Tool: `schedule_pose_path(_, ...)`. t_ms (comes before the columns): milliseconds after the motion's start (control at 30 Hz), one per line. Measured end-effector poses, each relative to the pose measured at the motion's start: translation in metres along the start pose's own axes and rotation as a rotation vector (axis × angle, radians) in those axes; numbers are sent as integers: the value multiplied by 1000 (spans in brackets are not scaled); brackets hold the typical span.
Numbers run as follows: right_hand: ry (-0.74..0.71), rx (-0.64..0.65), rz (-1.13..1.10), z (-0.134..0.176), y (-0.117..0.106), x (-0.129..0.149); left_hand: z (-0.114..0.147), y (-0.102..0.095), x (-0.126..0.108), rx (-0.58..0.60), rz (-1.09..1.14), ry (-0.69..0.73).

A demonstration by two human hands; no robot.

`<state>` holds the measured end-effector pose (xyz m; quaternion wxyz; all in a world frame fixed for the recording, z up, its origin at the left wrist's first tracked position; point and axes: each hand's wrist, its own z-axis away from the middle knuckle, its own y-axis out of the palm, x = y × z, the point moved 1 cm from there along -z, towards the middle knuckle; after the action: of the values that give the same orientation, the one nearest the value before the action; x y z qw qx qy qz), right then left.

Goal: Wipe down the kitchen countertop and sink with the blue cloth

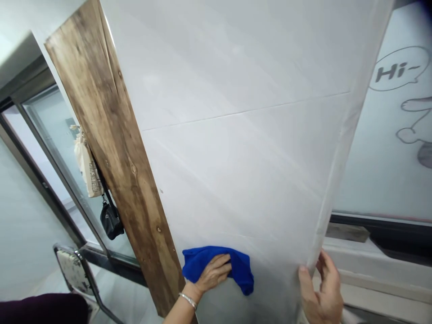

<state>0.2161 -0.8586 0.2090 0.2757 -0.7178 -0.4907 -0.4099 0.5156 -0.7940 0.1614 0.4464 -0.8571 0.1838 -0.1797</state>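
Note:
My left hand (214,272), with a silver bracelet at the wrist, presses a blue cloth (241,265) against the lower part of a tall white marbled covering (236,180). Its fingers lie bunched on the cloth, which drapes out to both sides. At the covering's right border, my right hand (322,290) has its thumb on the front face and its fingers around the edge, partly hidden. A fine, slightly slanting line crosses the white surface above the cloth. The right border looks wrinkled and raised in places.
A wood-patterned strip (124,157) runs down the left side. Beyond it are a sliding glass door, a hanging cream bag (88,166), a black bag (111,220) and a chair (74,270). Dark purple fabric (43,308) enters at lower left. A board with "Hi~" (398,72) is at right.

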Motion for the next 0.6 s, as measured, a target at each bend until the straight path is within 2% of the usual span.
schedule_pose_path(100, 102, 39, -75, 15, -6, -17, 9, -20, 18, -90, -113, -192)
schedule_pose_path(200, 250, 111, -62, 23, -9, -31, 6, -37, 33, -330, -262, -427)
schedule_pose_path(267, 311, 161, 15, 26, -11, -35, -2, -46, 38, -514, -284, -549)
schedule_pose_path(367, 325, 190, 100, 28, -13, -36, -16, -62, 41, -727, -167, -750)
schedule_pose_path(533, 305, 211, 154, 29, -12, -30, -29, -100, 53, -907, 240, -1066)
schedule_pose_path(600, 247, 225, 115, 27, -7, -24, -28, -115, 63, -960, 345, -1136)
